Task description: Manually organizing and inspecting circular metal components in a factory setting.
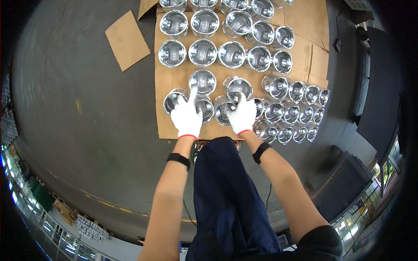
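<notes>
Shiny metal pistons stand in rows on a cardboard sheet, their hollow sides facing up. My left hand (187, 116), in a white glove, lies over a near group with its fingers spread. Its index finger points at the rim of one piston (203, 81), while other fingers reach over the left piston (171, 102). Partly covered by that hand is another piston (206, 108). My right hand (244, 115), gloved too, has its fingers apart over two pistons: an upper one (235, 85) and a lower one (221, 111). Whether the fingertips grip the rims is hard to see.
Further rows of pistons (202, 52) fill the far side of the cardboard (167, 126). Smaller-looking pistons (291, 114) stand close together at the right. A loose cardboard piece (127, 41) lies on the grey floor (87, 108) at left. Dark equipment (342, 187) stands at right.
</notes>
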`<state>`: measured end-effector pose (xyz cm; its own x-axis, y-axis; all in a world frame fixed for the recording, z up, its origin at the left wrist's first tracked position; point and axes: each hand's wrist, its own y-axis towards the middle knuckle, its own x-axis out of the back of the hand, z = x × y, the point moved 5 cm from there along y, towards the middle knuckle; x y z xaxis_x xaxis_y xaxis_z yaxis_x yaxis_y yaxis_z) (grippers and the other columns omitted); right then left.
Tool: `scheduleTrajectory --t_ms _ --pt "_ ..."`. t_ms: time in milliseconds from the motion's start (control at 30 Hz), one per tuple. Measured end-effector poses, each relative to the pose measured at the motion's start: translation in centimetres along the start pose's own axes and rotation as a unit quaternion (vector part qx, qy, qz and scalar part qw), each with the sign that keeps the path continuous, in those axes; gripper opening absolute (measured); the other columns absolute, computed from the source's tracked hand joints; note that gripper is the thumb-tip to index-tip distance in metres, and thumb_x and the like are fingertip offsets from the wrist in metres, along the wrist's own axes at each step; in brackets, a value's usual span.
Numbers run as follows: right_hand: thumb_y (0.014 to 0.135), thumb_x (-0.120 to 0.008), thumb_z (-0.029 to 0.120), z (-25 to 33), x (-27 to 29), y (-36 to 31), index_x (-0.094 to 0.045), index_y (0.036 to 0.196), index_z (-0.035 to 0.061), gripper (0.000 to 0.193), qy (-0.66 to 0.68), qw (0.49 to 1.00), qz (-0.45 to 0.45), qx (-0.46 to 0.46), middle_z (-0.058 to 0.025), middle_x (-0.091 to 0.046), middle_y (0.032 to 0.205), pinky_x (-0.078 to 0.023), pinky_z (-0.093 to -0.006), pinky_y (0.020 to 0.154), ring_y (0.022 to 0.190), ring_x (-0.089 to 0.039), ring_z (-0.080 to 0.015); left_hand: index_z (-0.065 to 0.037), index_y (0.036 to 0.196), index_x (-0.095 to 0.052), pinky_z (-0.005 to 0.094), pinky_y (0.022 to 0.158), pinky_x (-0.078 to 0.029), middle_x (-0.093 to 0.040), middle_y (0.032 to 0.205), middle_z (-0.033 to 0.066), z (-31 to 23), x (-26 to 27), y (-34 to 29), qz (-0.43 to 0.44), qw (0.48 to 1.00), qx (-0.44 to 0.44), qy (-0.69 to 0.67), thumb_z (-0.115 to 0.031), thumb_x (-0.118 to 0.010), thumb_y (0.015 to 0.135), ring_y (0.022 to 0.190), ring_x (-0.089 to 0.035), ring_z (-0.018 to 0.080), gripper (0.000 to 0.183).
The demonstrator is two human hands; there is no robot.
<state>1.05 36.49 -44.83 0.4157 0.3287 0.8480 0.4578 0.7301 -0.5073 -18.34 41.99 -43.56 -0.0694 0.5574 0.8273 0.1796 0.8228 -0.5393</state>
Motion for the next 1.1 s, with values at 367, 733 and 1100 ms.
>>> scheduleTrajectory --t_ms 367,733,1100 --pt "0.074 -0.07 0.008 -0.4 -1.6 0.0 -0.053 0.128 0.0097 0.057 -0.014 0.999 -0.014 -0.035 -0.0241 -0.054 0.106 -0.046 -0.0478 0.085 0.099 -0.057 -0.0386 -0.039 0.151 -0.037 0.0438 0.055 -0.051 -0.055 0.101 0.0205 1.7 0.2 0.7 -0.022 0.996 -0.086 0.008 -0.006 -0.063 0.082 0.062 -0.062 0.0316 0.082" --pt "0.075 -0.064 0.004 -2.6 -2.3 -8.5 -0.058 0.104 0.0064 0.03 0.184 0.982 0.021 0.047 -0.0269 -0.062 0.087 -0.046 -0.0538 0.073 0.084 -0.06 -0.0457 -0.036 0.141 -0.051 0.0445 0.068 -0.056 -0.059 0.111 0.0192 0.9 3.8 5.4 0.027 0.976 -0.165 0.141 -0.008 -0.05 0.092 0.081 -0.068 0.0341 0.056" --pt "0.069 -0.072 0.008 -6.8 4.7 -21.9 -0.06 0.112 0.0129 0.046 0.246 0.967 0.066 -0.018 -0.0217 -0.065 0.1 -0.049 -0.0488 0.082 0.096 -0.061 -0.042 -0.005 0.113 -0.063 0.0456 0.074 -0.053 -0.066 0.099 0.0198 0.1 3.7 4.8 0.007 0.983 -0.126 0.136 -0.031 -0.044 0.103 0.086 -0.067 0.0345 0.033"
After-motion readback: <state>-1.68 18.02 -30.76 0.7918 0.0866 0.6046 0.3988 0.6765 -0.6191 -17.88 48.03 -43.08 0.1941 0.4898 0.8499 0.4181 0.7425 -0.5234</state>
